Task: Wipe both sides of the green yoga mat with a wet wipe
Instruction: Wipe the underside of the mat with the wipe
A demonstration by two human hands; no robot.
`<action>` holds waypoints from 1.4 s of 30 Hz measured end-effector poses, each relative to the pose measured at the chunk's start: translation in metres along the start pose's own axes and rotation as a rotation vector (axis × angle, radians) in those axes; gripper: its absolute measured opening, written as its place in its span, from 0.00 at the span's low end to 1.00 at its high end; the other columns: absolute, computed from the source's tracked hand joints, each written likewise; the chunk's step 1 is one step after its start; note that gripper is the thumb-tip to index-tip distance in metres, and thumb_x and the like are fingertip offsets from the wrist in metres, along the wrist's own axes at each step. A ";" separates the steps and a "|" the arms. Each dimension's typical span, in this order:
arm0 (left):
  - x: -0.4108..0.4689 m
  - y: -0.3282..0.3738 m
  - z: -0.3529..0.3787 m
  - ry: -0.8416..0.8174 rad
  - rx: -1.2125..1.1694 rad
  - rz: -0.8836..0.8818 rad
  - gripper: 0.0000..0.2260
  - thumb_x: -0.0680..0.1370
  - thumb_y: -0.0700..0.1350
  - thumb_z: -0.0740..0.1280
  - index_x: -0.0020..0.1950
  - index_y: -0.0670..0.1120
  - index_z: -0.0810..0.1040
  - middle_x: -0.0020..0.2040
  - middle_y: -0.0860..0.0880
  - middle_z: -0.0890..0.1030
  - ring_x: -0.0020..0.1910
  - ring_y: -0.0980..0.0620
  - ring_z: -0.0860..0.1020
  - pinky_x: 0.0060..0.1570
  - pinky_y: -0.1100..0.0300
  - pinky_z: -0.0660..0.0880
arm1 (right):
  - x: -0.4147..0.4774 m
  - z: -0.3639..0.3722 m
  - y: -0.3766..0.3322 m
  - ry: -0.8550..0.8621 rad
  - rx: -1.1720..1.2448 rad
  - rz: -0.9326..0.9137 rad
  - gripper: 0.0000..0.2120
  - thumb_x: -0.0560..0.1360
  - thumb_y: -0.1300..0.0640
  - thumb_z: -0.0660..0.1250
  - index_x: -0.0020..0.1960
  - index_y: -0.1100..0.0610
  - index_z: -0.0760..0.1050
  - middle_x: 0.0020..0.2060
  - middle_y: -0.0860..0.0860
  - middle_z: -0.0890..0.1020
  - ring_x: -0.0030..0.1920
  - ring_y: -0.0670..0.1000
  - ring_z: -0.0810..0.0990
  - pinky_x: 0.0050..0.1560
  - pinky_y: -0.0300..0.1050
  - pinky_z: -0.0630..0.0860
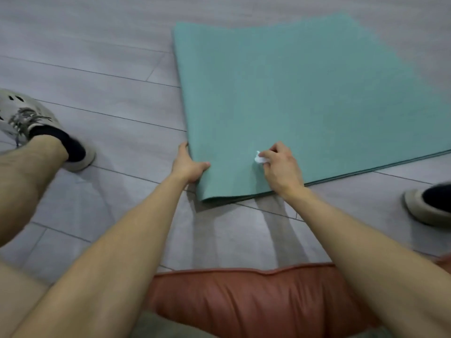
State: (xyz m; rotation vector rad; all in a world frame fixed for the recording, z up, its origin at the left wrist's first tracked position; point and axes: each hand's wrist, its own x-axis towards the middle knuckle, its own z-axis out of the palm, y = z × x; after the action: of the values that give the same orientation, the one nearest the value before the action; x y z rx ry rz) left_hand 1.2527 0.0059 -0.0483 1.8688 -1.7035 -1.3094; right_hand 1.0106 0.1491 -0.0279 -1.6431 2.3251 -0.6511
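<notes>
- left hand (188,164) grips mat's left edge, thumb on top
- mat (305,93): matte teal-green sheet, flat on grey plank floor (97,57), near edge shows two layers
- crumpled white wipe (260,159) pinched in right hand (280,169), pressed on mat

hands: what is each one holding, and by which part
The left hand grips the yoga mat by its side edge near the front corner, thumb on top. The right hand pinches a crumpled wet wipe in its fingertips.
</notes>
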 end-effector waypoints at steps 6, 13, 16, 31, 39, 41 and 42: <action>-0.001 -0.039 -0.053 0.047 0.042 -0.062 0.39 0.72 0.52 0.77 0.80 0.58 0.63 0.71 0.48 0.79 0.65 0.43 0.79 0.69 0.43 0.76 | -0.049 0.056 -0.055 -0.185 0.120 -0.257 0.12 0.82 0.52 0.64 0.51 0.60 0.81 0.50 0.56 0.74 0.53 0.60 0.76 0.54 0.55 0.79; -0.010 -0.051 -0.052 0.006 0.163 0.015 0.52 0.64 0.57 0.85 0.81 0.55 0.58 0.70 0.50 0.79 0.65 0.44 0.79 0.69 0.44 0.76 | -0.052 0.056 -0.037 -0.127 -0.004 -0.409 0.11 0.83 0.55 0.63 0.53 0.60 0.82 0.49 0.55 0.75 0.51 0.59 0.76 0.41 0.52 0.76; -0.012 -0.054 -0.049 0.043 0.170 0.029 0.54 0.65 0.57 0.85 0.82 0.55 0.57 0.72 0.49 0.78 0.67 0.43 0.79 0.70 0.44 0.75 | -0.033 0.034 0.015 -0.010 -0.061 -0.054 0.06 0.78 0.59 0.67 0.46 0.61 0.82 0.46 0.56 0.76 0.48 0.61 0.77 0.40 0.49 0.72; -0.023 -0.058 -0.035 0.115 0.097 0.061 0.52 0.71 0.52 0.83 0.86 0.55 0.52 0.75 0.46 0.74 0.70 0.44 0.76 0.71 0.49 0.73 | -0.051 0.060 -0.047 -0.023 0.059 -0.250 0.05 0.78 0.63 0.67 0.50 0.60 0.82 0.50 0.56 0.76 0.48 0.59 0.76 0.41 0.55 0.80; -0.031 -0.063 -0.029 0.145 0.119 0.071 0.50 0.74 0.57 0.78 0.86 0.58 0.49 0.77 0.43 0.71 0.73 0.41 0.73 0.75 0.46 0.70 | -0.051 0.062 -0.045 -0.048 0.096 -0.162 0.12 0.83 0.54 0.65 0.53 0.60 0.85 0.51 0.54 0.77 0.52 0.55 0.76 0.53 0.53 0.79; -0.032 -0.061 -0.030 0.122 0.106 0.076 0.45 0.78 0.59 0.74 0.86 0.58 0.48 0.78 0.42 0.70 0.75 0.41 0.72 0.76 0.46 0.69 | -0.056 0.075 -0.065 -0.076 0.144 -0.183 0.12 0.84 0.54 0.64 0.54 0.60 0.83 0.51 0.55 0.76 0.50 0.58 0.77 0.52 0.54 0.79; -0.031 -0.061 -0.031 0.112 0.104 0.075 0.43 0.80 0.60 0.71 0.87 0.58 0.48 0.79 0.42 0.69 0.75 0.40 0.72 0.76 0.45 0.68 | -0.061 0.082 -0.074 -0.131 0.145 -0.242 0.14 0.85 0.52 0.62 0.55 0.60 0.82 0.50 0.55 0.76 0.49 0.58 0.77 0.51 0.54 0.79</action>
State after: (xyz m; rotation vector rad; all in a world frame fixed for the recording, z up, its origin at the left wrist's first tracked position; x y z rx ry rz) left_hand 1.3186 0.0391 -0.0625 1.8769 -1.7952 -1.0869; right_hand 1.1288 0.1672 -0.0687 -1.8541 1.9595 -0.7164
